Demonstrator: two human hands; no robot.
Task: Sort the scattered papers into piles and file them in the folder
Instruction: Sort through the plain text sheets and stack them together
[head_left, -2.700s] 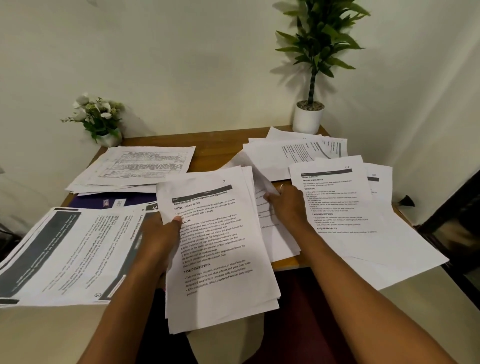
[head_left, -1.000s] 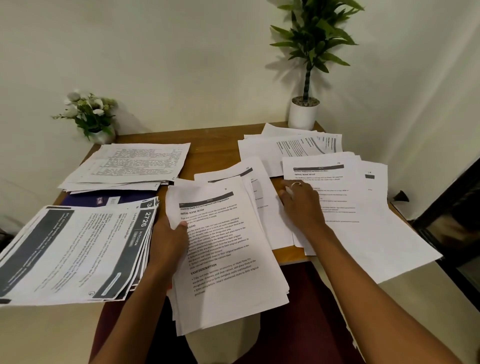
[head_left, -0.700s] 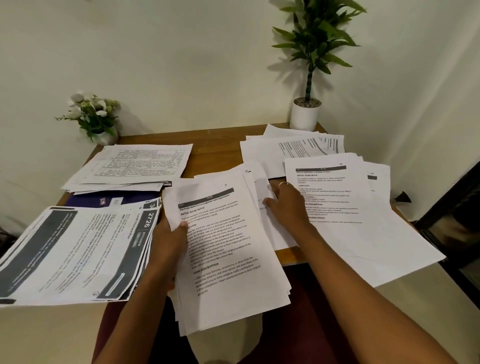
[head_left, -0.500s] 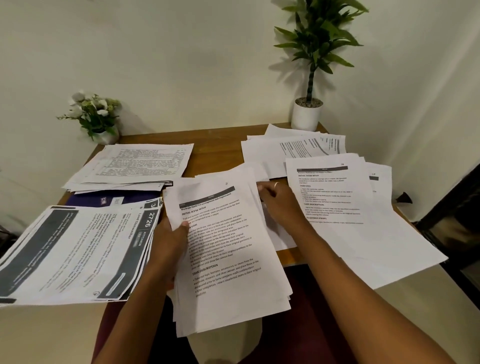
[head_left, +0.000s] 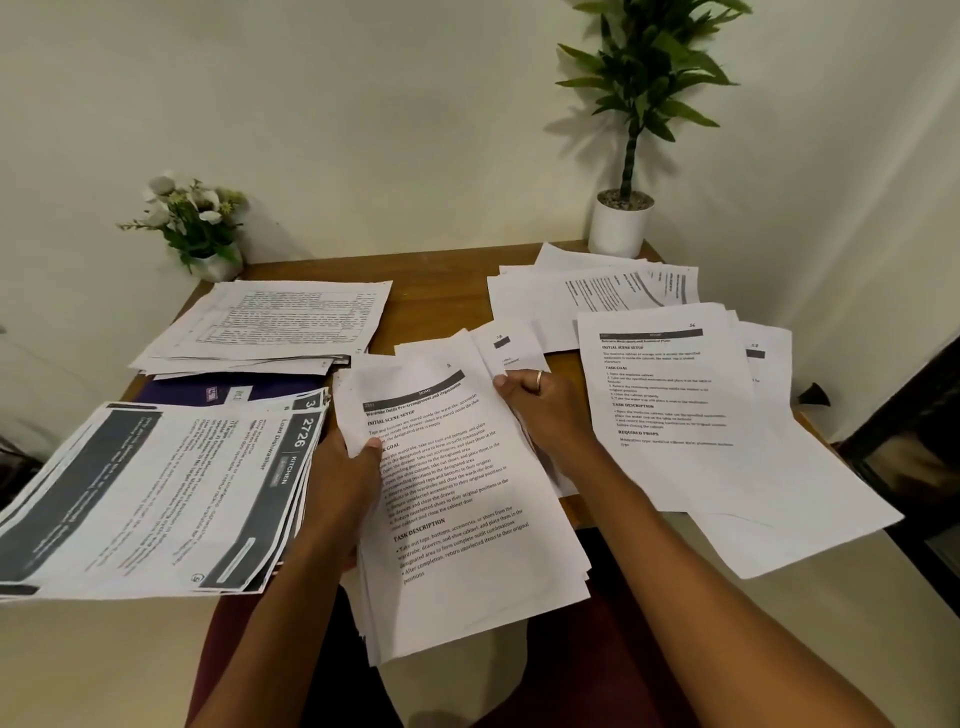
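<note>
My left hand (head_left: 345, 478) grips the left edge of a thick stack of printed sheets (head_left: 457, 499), thumb on top, held over the table's front edge. My right hand (head_left: 545, 410) pinches the right edge of a sheet at the stack's upper right. A pile of dark-banded pages (head_left: 156, 493) lies at the left. A pile of table-printed pages (head_left: 280, 322) lies behind it, on a purple folder (head_left: 208, 392). More white sheets (head_left: 685, 405) spread over the right side, with another loose batch (head_left: 597, 296) behind them.
A small pot of white flowers (head_left: 195, 228) stands at the back left corner. A tall green plant in a white pot (head_left: 621, 226) stands at the back right. Bare wood of the table (head_left: 436, 291) shows between the piles. Walls close in behind and right.
My right hand left the loose sheets on the right, pulled one leftward and now holds it at the right edge of the stack. My left hand kept its grip.
</note>
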